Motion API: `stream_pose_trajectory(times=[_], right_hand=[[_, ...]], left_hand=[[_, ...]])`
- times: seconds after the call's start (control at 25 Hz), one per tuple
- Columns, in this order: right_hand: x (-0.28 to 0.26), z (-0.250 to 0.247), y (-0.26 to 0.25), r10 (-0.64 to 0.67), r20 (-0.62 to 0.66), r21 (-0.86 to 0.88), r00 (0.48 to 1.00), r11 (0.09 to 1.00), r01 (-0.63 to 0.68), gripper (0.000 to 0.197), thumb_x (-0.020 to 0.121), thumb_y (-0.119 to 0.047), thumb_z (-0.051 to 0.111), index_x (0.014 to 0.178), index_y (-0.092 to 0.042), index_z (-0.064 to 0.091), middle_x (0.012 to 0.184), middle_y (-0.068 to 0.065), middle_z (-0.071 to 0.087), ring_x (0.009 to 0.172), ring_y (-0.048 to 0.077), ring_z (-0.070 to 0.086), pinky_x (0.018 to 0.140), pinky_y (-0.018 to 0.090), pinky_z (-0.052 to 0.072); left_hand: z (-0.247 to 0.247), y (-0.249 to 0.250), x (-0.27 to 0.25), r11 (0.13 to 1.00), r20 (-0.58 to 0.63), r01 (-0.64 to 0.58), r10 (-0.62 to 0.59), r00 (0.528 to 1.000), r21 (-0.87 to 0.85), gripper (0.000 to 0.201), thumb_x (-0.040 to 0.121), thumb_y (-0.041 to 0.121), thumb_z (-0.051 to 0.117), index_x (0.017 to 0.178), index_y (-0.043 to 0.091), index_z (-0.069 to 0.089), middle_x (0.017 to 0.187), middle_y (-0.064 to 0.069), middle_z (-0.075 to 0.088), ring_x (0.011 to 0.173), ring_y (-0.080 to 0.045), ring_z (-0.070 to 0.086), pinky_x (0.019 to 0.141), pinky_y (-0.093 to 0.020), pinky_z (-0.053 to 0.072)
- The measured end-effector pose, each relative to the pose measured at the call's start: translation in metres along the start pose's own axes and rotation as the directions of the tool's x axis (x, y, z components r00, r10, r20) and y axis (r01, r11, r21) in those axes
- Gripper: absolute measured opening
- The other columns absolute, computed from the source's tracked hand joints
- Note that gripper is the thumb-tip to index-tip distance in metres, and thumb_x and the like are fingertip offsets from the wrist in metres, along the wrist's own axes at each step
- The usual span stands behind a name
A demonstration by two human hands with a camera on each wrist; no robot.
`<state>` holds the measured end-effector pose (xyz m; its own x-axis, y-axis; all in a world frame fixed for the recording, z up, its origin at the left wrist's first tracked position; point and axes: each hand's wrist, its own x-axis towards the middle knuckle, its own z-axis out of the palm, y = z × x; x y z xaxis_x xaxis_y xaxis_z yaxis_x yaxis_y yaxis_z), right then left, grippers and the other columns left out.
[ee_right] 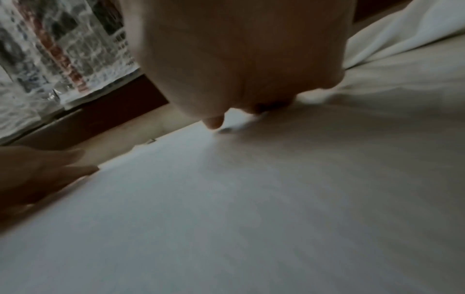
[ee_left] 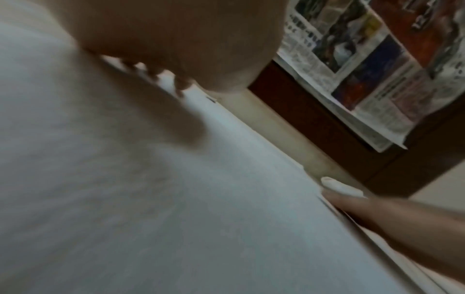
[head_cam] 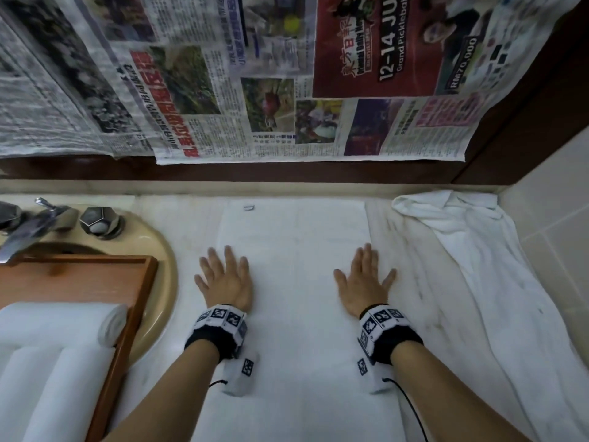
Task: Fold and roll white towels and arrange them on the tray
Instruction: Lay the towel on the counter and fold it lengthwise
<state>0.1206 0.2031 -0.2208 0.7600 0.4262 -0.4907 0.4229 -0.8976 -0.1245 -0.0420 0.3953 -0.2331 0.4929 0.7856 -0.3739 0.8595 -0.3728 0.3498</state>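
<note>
Fingers spread flat, both palms down: left hand (head_cam: 224, 282) and right hand (head_cam: 365, 283) press the folded white towel (head_cam: 296, 250) on the counter (head_cam: 395, 250), gripping nothing. Its far edge lies near the back ledge. Left, the wooden tray (head_cam: 134, 301) holds rolled towels (head_cam: 57, 323) over the sink (head_cam: 162, 266); right, a crumpled towel (head_cam: 478, 250) fills the corner.
</note>
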Motion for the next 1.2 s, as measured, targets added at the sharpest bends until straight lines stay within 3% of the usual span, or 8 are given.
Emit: stream_pose_trajectory(times=[0.08, 0.2, 0.44, 0.56, 0.88, 1.0, 1.08, 1.2], right_hand=[[0.01, -0.01, -0.024, -0.105, -0.009, 0.025, 0.994, 0.994, 0.105, 0.069, 0.101, -0.049, 0.018, 0.152, -0.015, -0.014, 0.158, -0.002, -0.026, 0.146, 0.017, -0.023, 0.11, 0.058, -0.017], [0.028, -0.012, -0.052, -0.474, 0.053, -0.044, 0.879, 0.878, 0.476, 0.061, 0.104, -0.041, 0.022, 0.154, -0.023, -0.008, 0.159, -0.009, -0.021, 0.147, 0.013, -0.019, 0.115, 0.054, -0.012], [0.066, -0.028, -0.012, -0.073, 0.046, 0.027, 0.996, 0.997, 0.072, 0.072, 0.101, -0.051, 0.021, 0.152, -0.018, -0.017, 0.156, -0.004, -0.031, 0.145, 0.014, -0.023, 0.115, 0.054, -0.011], [0.081, -0.053, -0.021, 0.066, -0.115, 0.062, 0.991, 0.996, -0.059, 0.075, 0.099, -0.047, 0.033, 0.152, -0.003, 0.005, 0.161, 0.007, -0.008, 0.147, 0.026, 0.006, 0.113, 0.053, 0.019], [0.133, -0.101, -0.003, -0.164, -0.186, 0.018, 0.969, 0.985, 0.17, 0.045, 0.092, -0.017, 0.057, 0.136, -0.011, 0.049, 0.142, 0.015, 0.042, 0.131, 0.032, 0.039, 0.102, 0.039, 0.038], [0.125, -0.114, -0.009, -0.221, -0.25, 0.071, 0.943, 0.967, 0.245, 0.013, 0.09, -0.019, 0.058, 0.09, -0.012, 0.068, 0.104, 0.013, 0.063, 0.102, 0.033, 0.058, 0.082, 0.033, 0.046], [0.113, -0.124, -0.022, -0.233, -0.219, 0.094, 0.947, 0.961, 0.258, 0.024, 0.089, -0.021, 0.059, 0.065, -0.02, 0.054, 0.084, 0.008, 0.057, 0.086, 0.029, 0.058, 0.072, 0.029, 0.043], [0.09, -0.132, -0.058, -0.246, -0.06, 0.36, 0.967, 0.899, 0.251, 0.009, 0.087, -0.016, 0.063, 0.092, -0.019, 0.057, 0.073, 0.003, 0.065, 0.062, 0.016, 0.06, 0.06, 0.023, 0.044]], left_hand=[[0.001, 0.033, 0.0, 0.982, 0.052, -0.18, 0.183, 0.982, -0.065, 0.06, 0.103, 0.044, 0.013, 0.156, 0.02, -0.001, 0.161, -0.001, -0.016, 0.148, -0.019, -0.016, 0.118, -0.043, -0.012], [0.014, 0.066, 0.007, 0.868, 0.199, -0.495, 0.492, 0.848, -0.036, 0.054, 0.104, 0.042, 0.011, 0.155, 0.028, -0.001, 0.16, 0.009, -0.014, 0.147, -0.013, -0.017, 0.116, -0.038, -0.015], [-0.025, -0.004, 0.048, 0.965, 0.119, -0.218, 0.201, 0.972, 0.149, 0.057, 0.104, 0.038, 0.018, 0.155, 0.026, -0.007, 0.16, 0.007, -0.018, 0.148, -0.016, -0.016, 0.119, -0.043, -0.009], [-0.025, -0.002, 0.051, 0.967, 0.138, -0.224, 0.207, 0.969, 0.124, 0.059, 0.105, 0.034, 0.021, 0.155, 0.022, -0.007, 0.161, 0.004, -0.017, 0.148, -0.018, -0.016, 0.119, -0.045, -0.007], [-0.027, -0.002, 0.054, 0.961, 0.164, -0.237, 0.213, 0.963, 0.144, 0.061, 0.105, 0.036, 0.023, 0.155, 0.021, -0.008, 0.161, 0.004, -0.019, 0.148, -0.019, -0.016, 0.119, -0.044, -0.005], [-0.026, -0.002, 0.055, 0.958, 0.168, -0.248, 0.223, 0.96, 0.143, 0.061, 0.105, 0.037, 0.023, 0.154, 0.02, -0.009, 0.161, 0.004, -0.019, 0.148, -0.02, -0.016, 0.119, -0.044, -0.005], [-0.027, -0.003, 0.055, 0.957, 0.169, -0.252, 0.227, 0.959, 0.145, 0.062, 0.105, 0.037, 0.023, 0.154, 0.02, -0.01, 0.16, 0.004, -0.02, 0.148, -0.02, -0.017, 0.12, -0.044, -0.005], [-0.028, -0.002, 0.056, 0.96, 0.174, -0.244, 0.22, 0.96, 0.138, 0.062, 0.105, 0.037, 0.024, 0.154, 0.02, -0.01, 0.161, 0.004, -0.019, 0.148, -0.02, -0.016, 0.121, -0.044, -0.004]])
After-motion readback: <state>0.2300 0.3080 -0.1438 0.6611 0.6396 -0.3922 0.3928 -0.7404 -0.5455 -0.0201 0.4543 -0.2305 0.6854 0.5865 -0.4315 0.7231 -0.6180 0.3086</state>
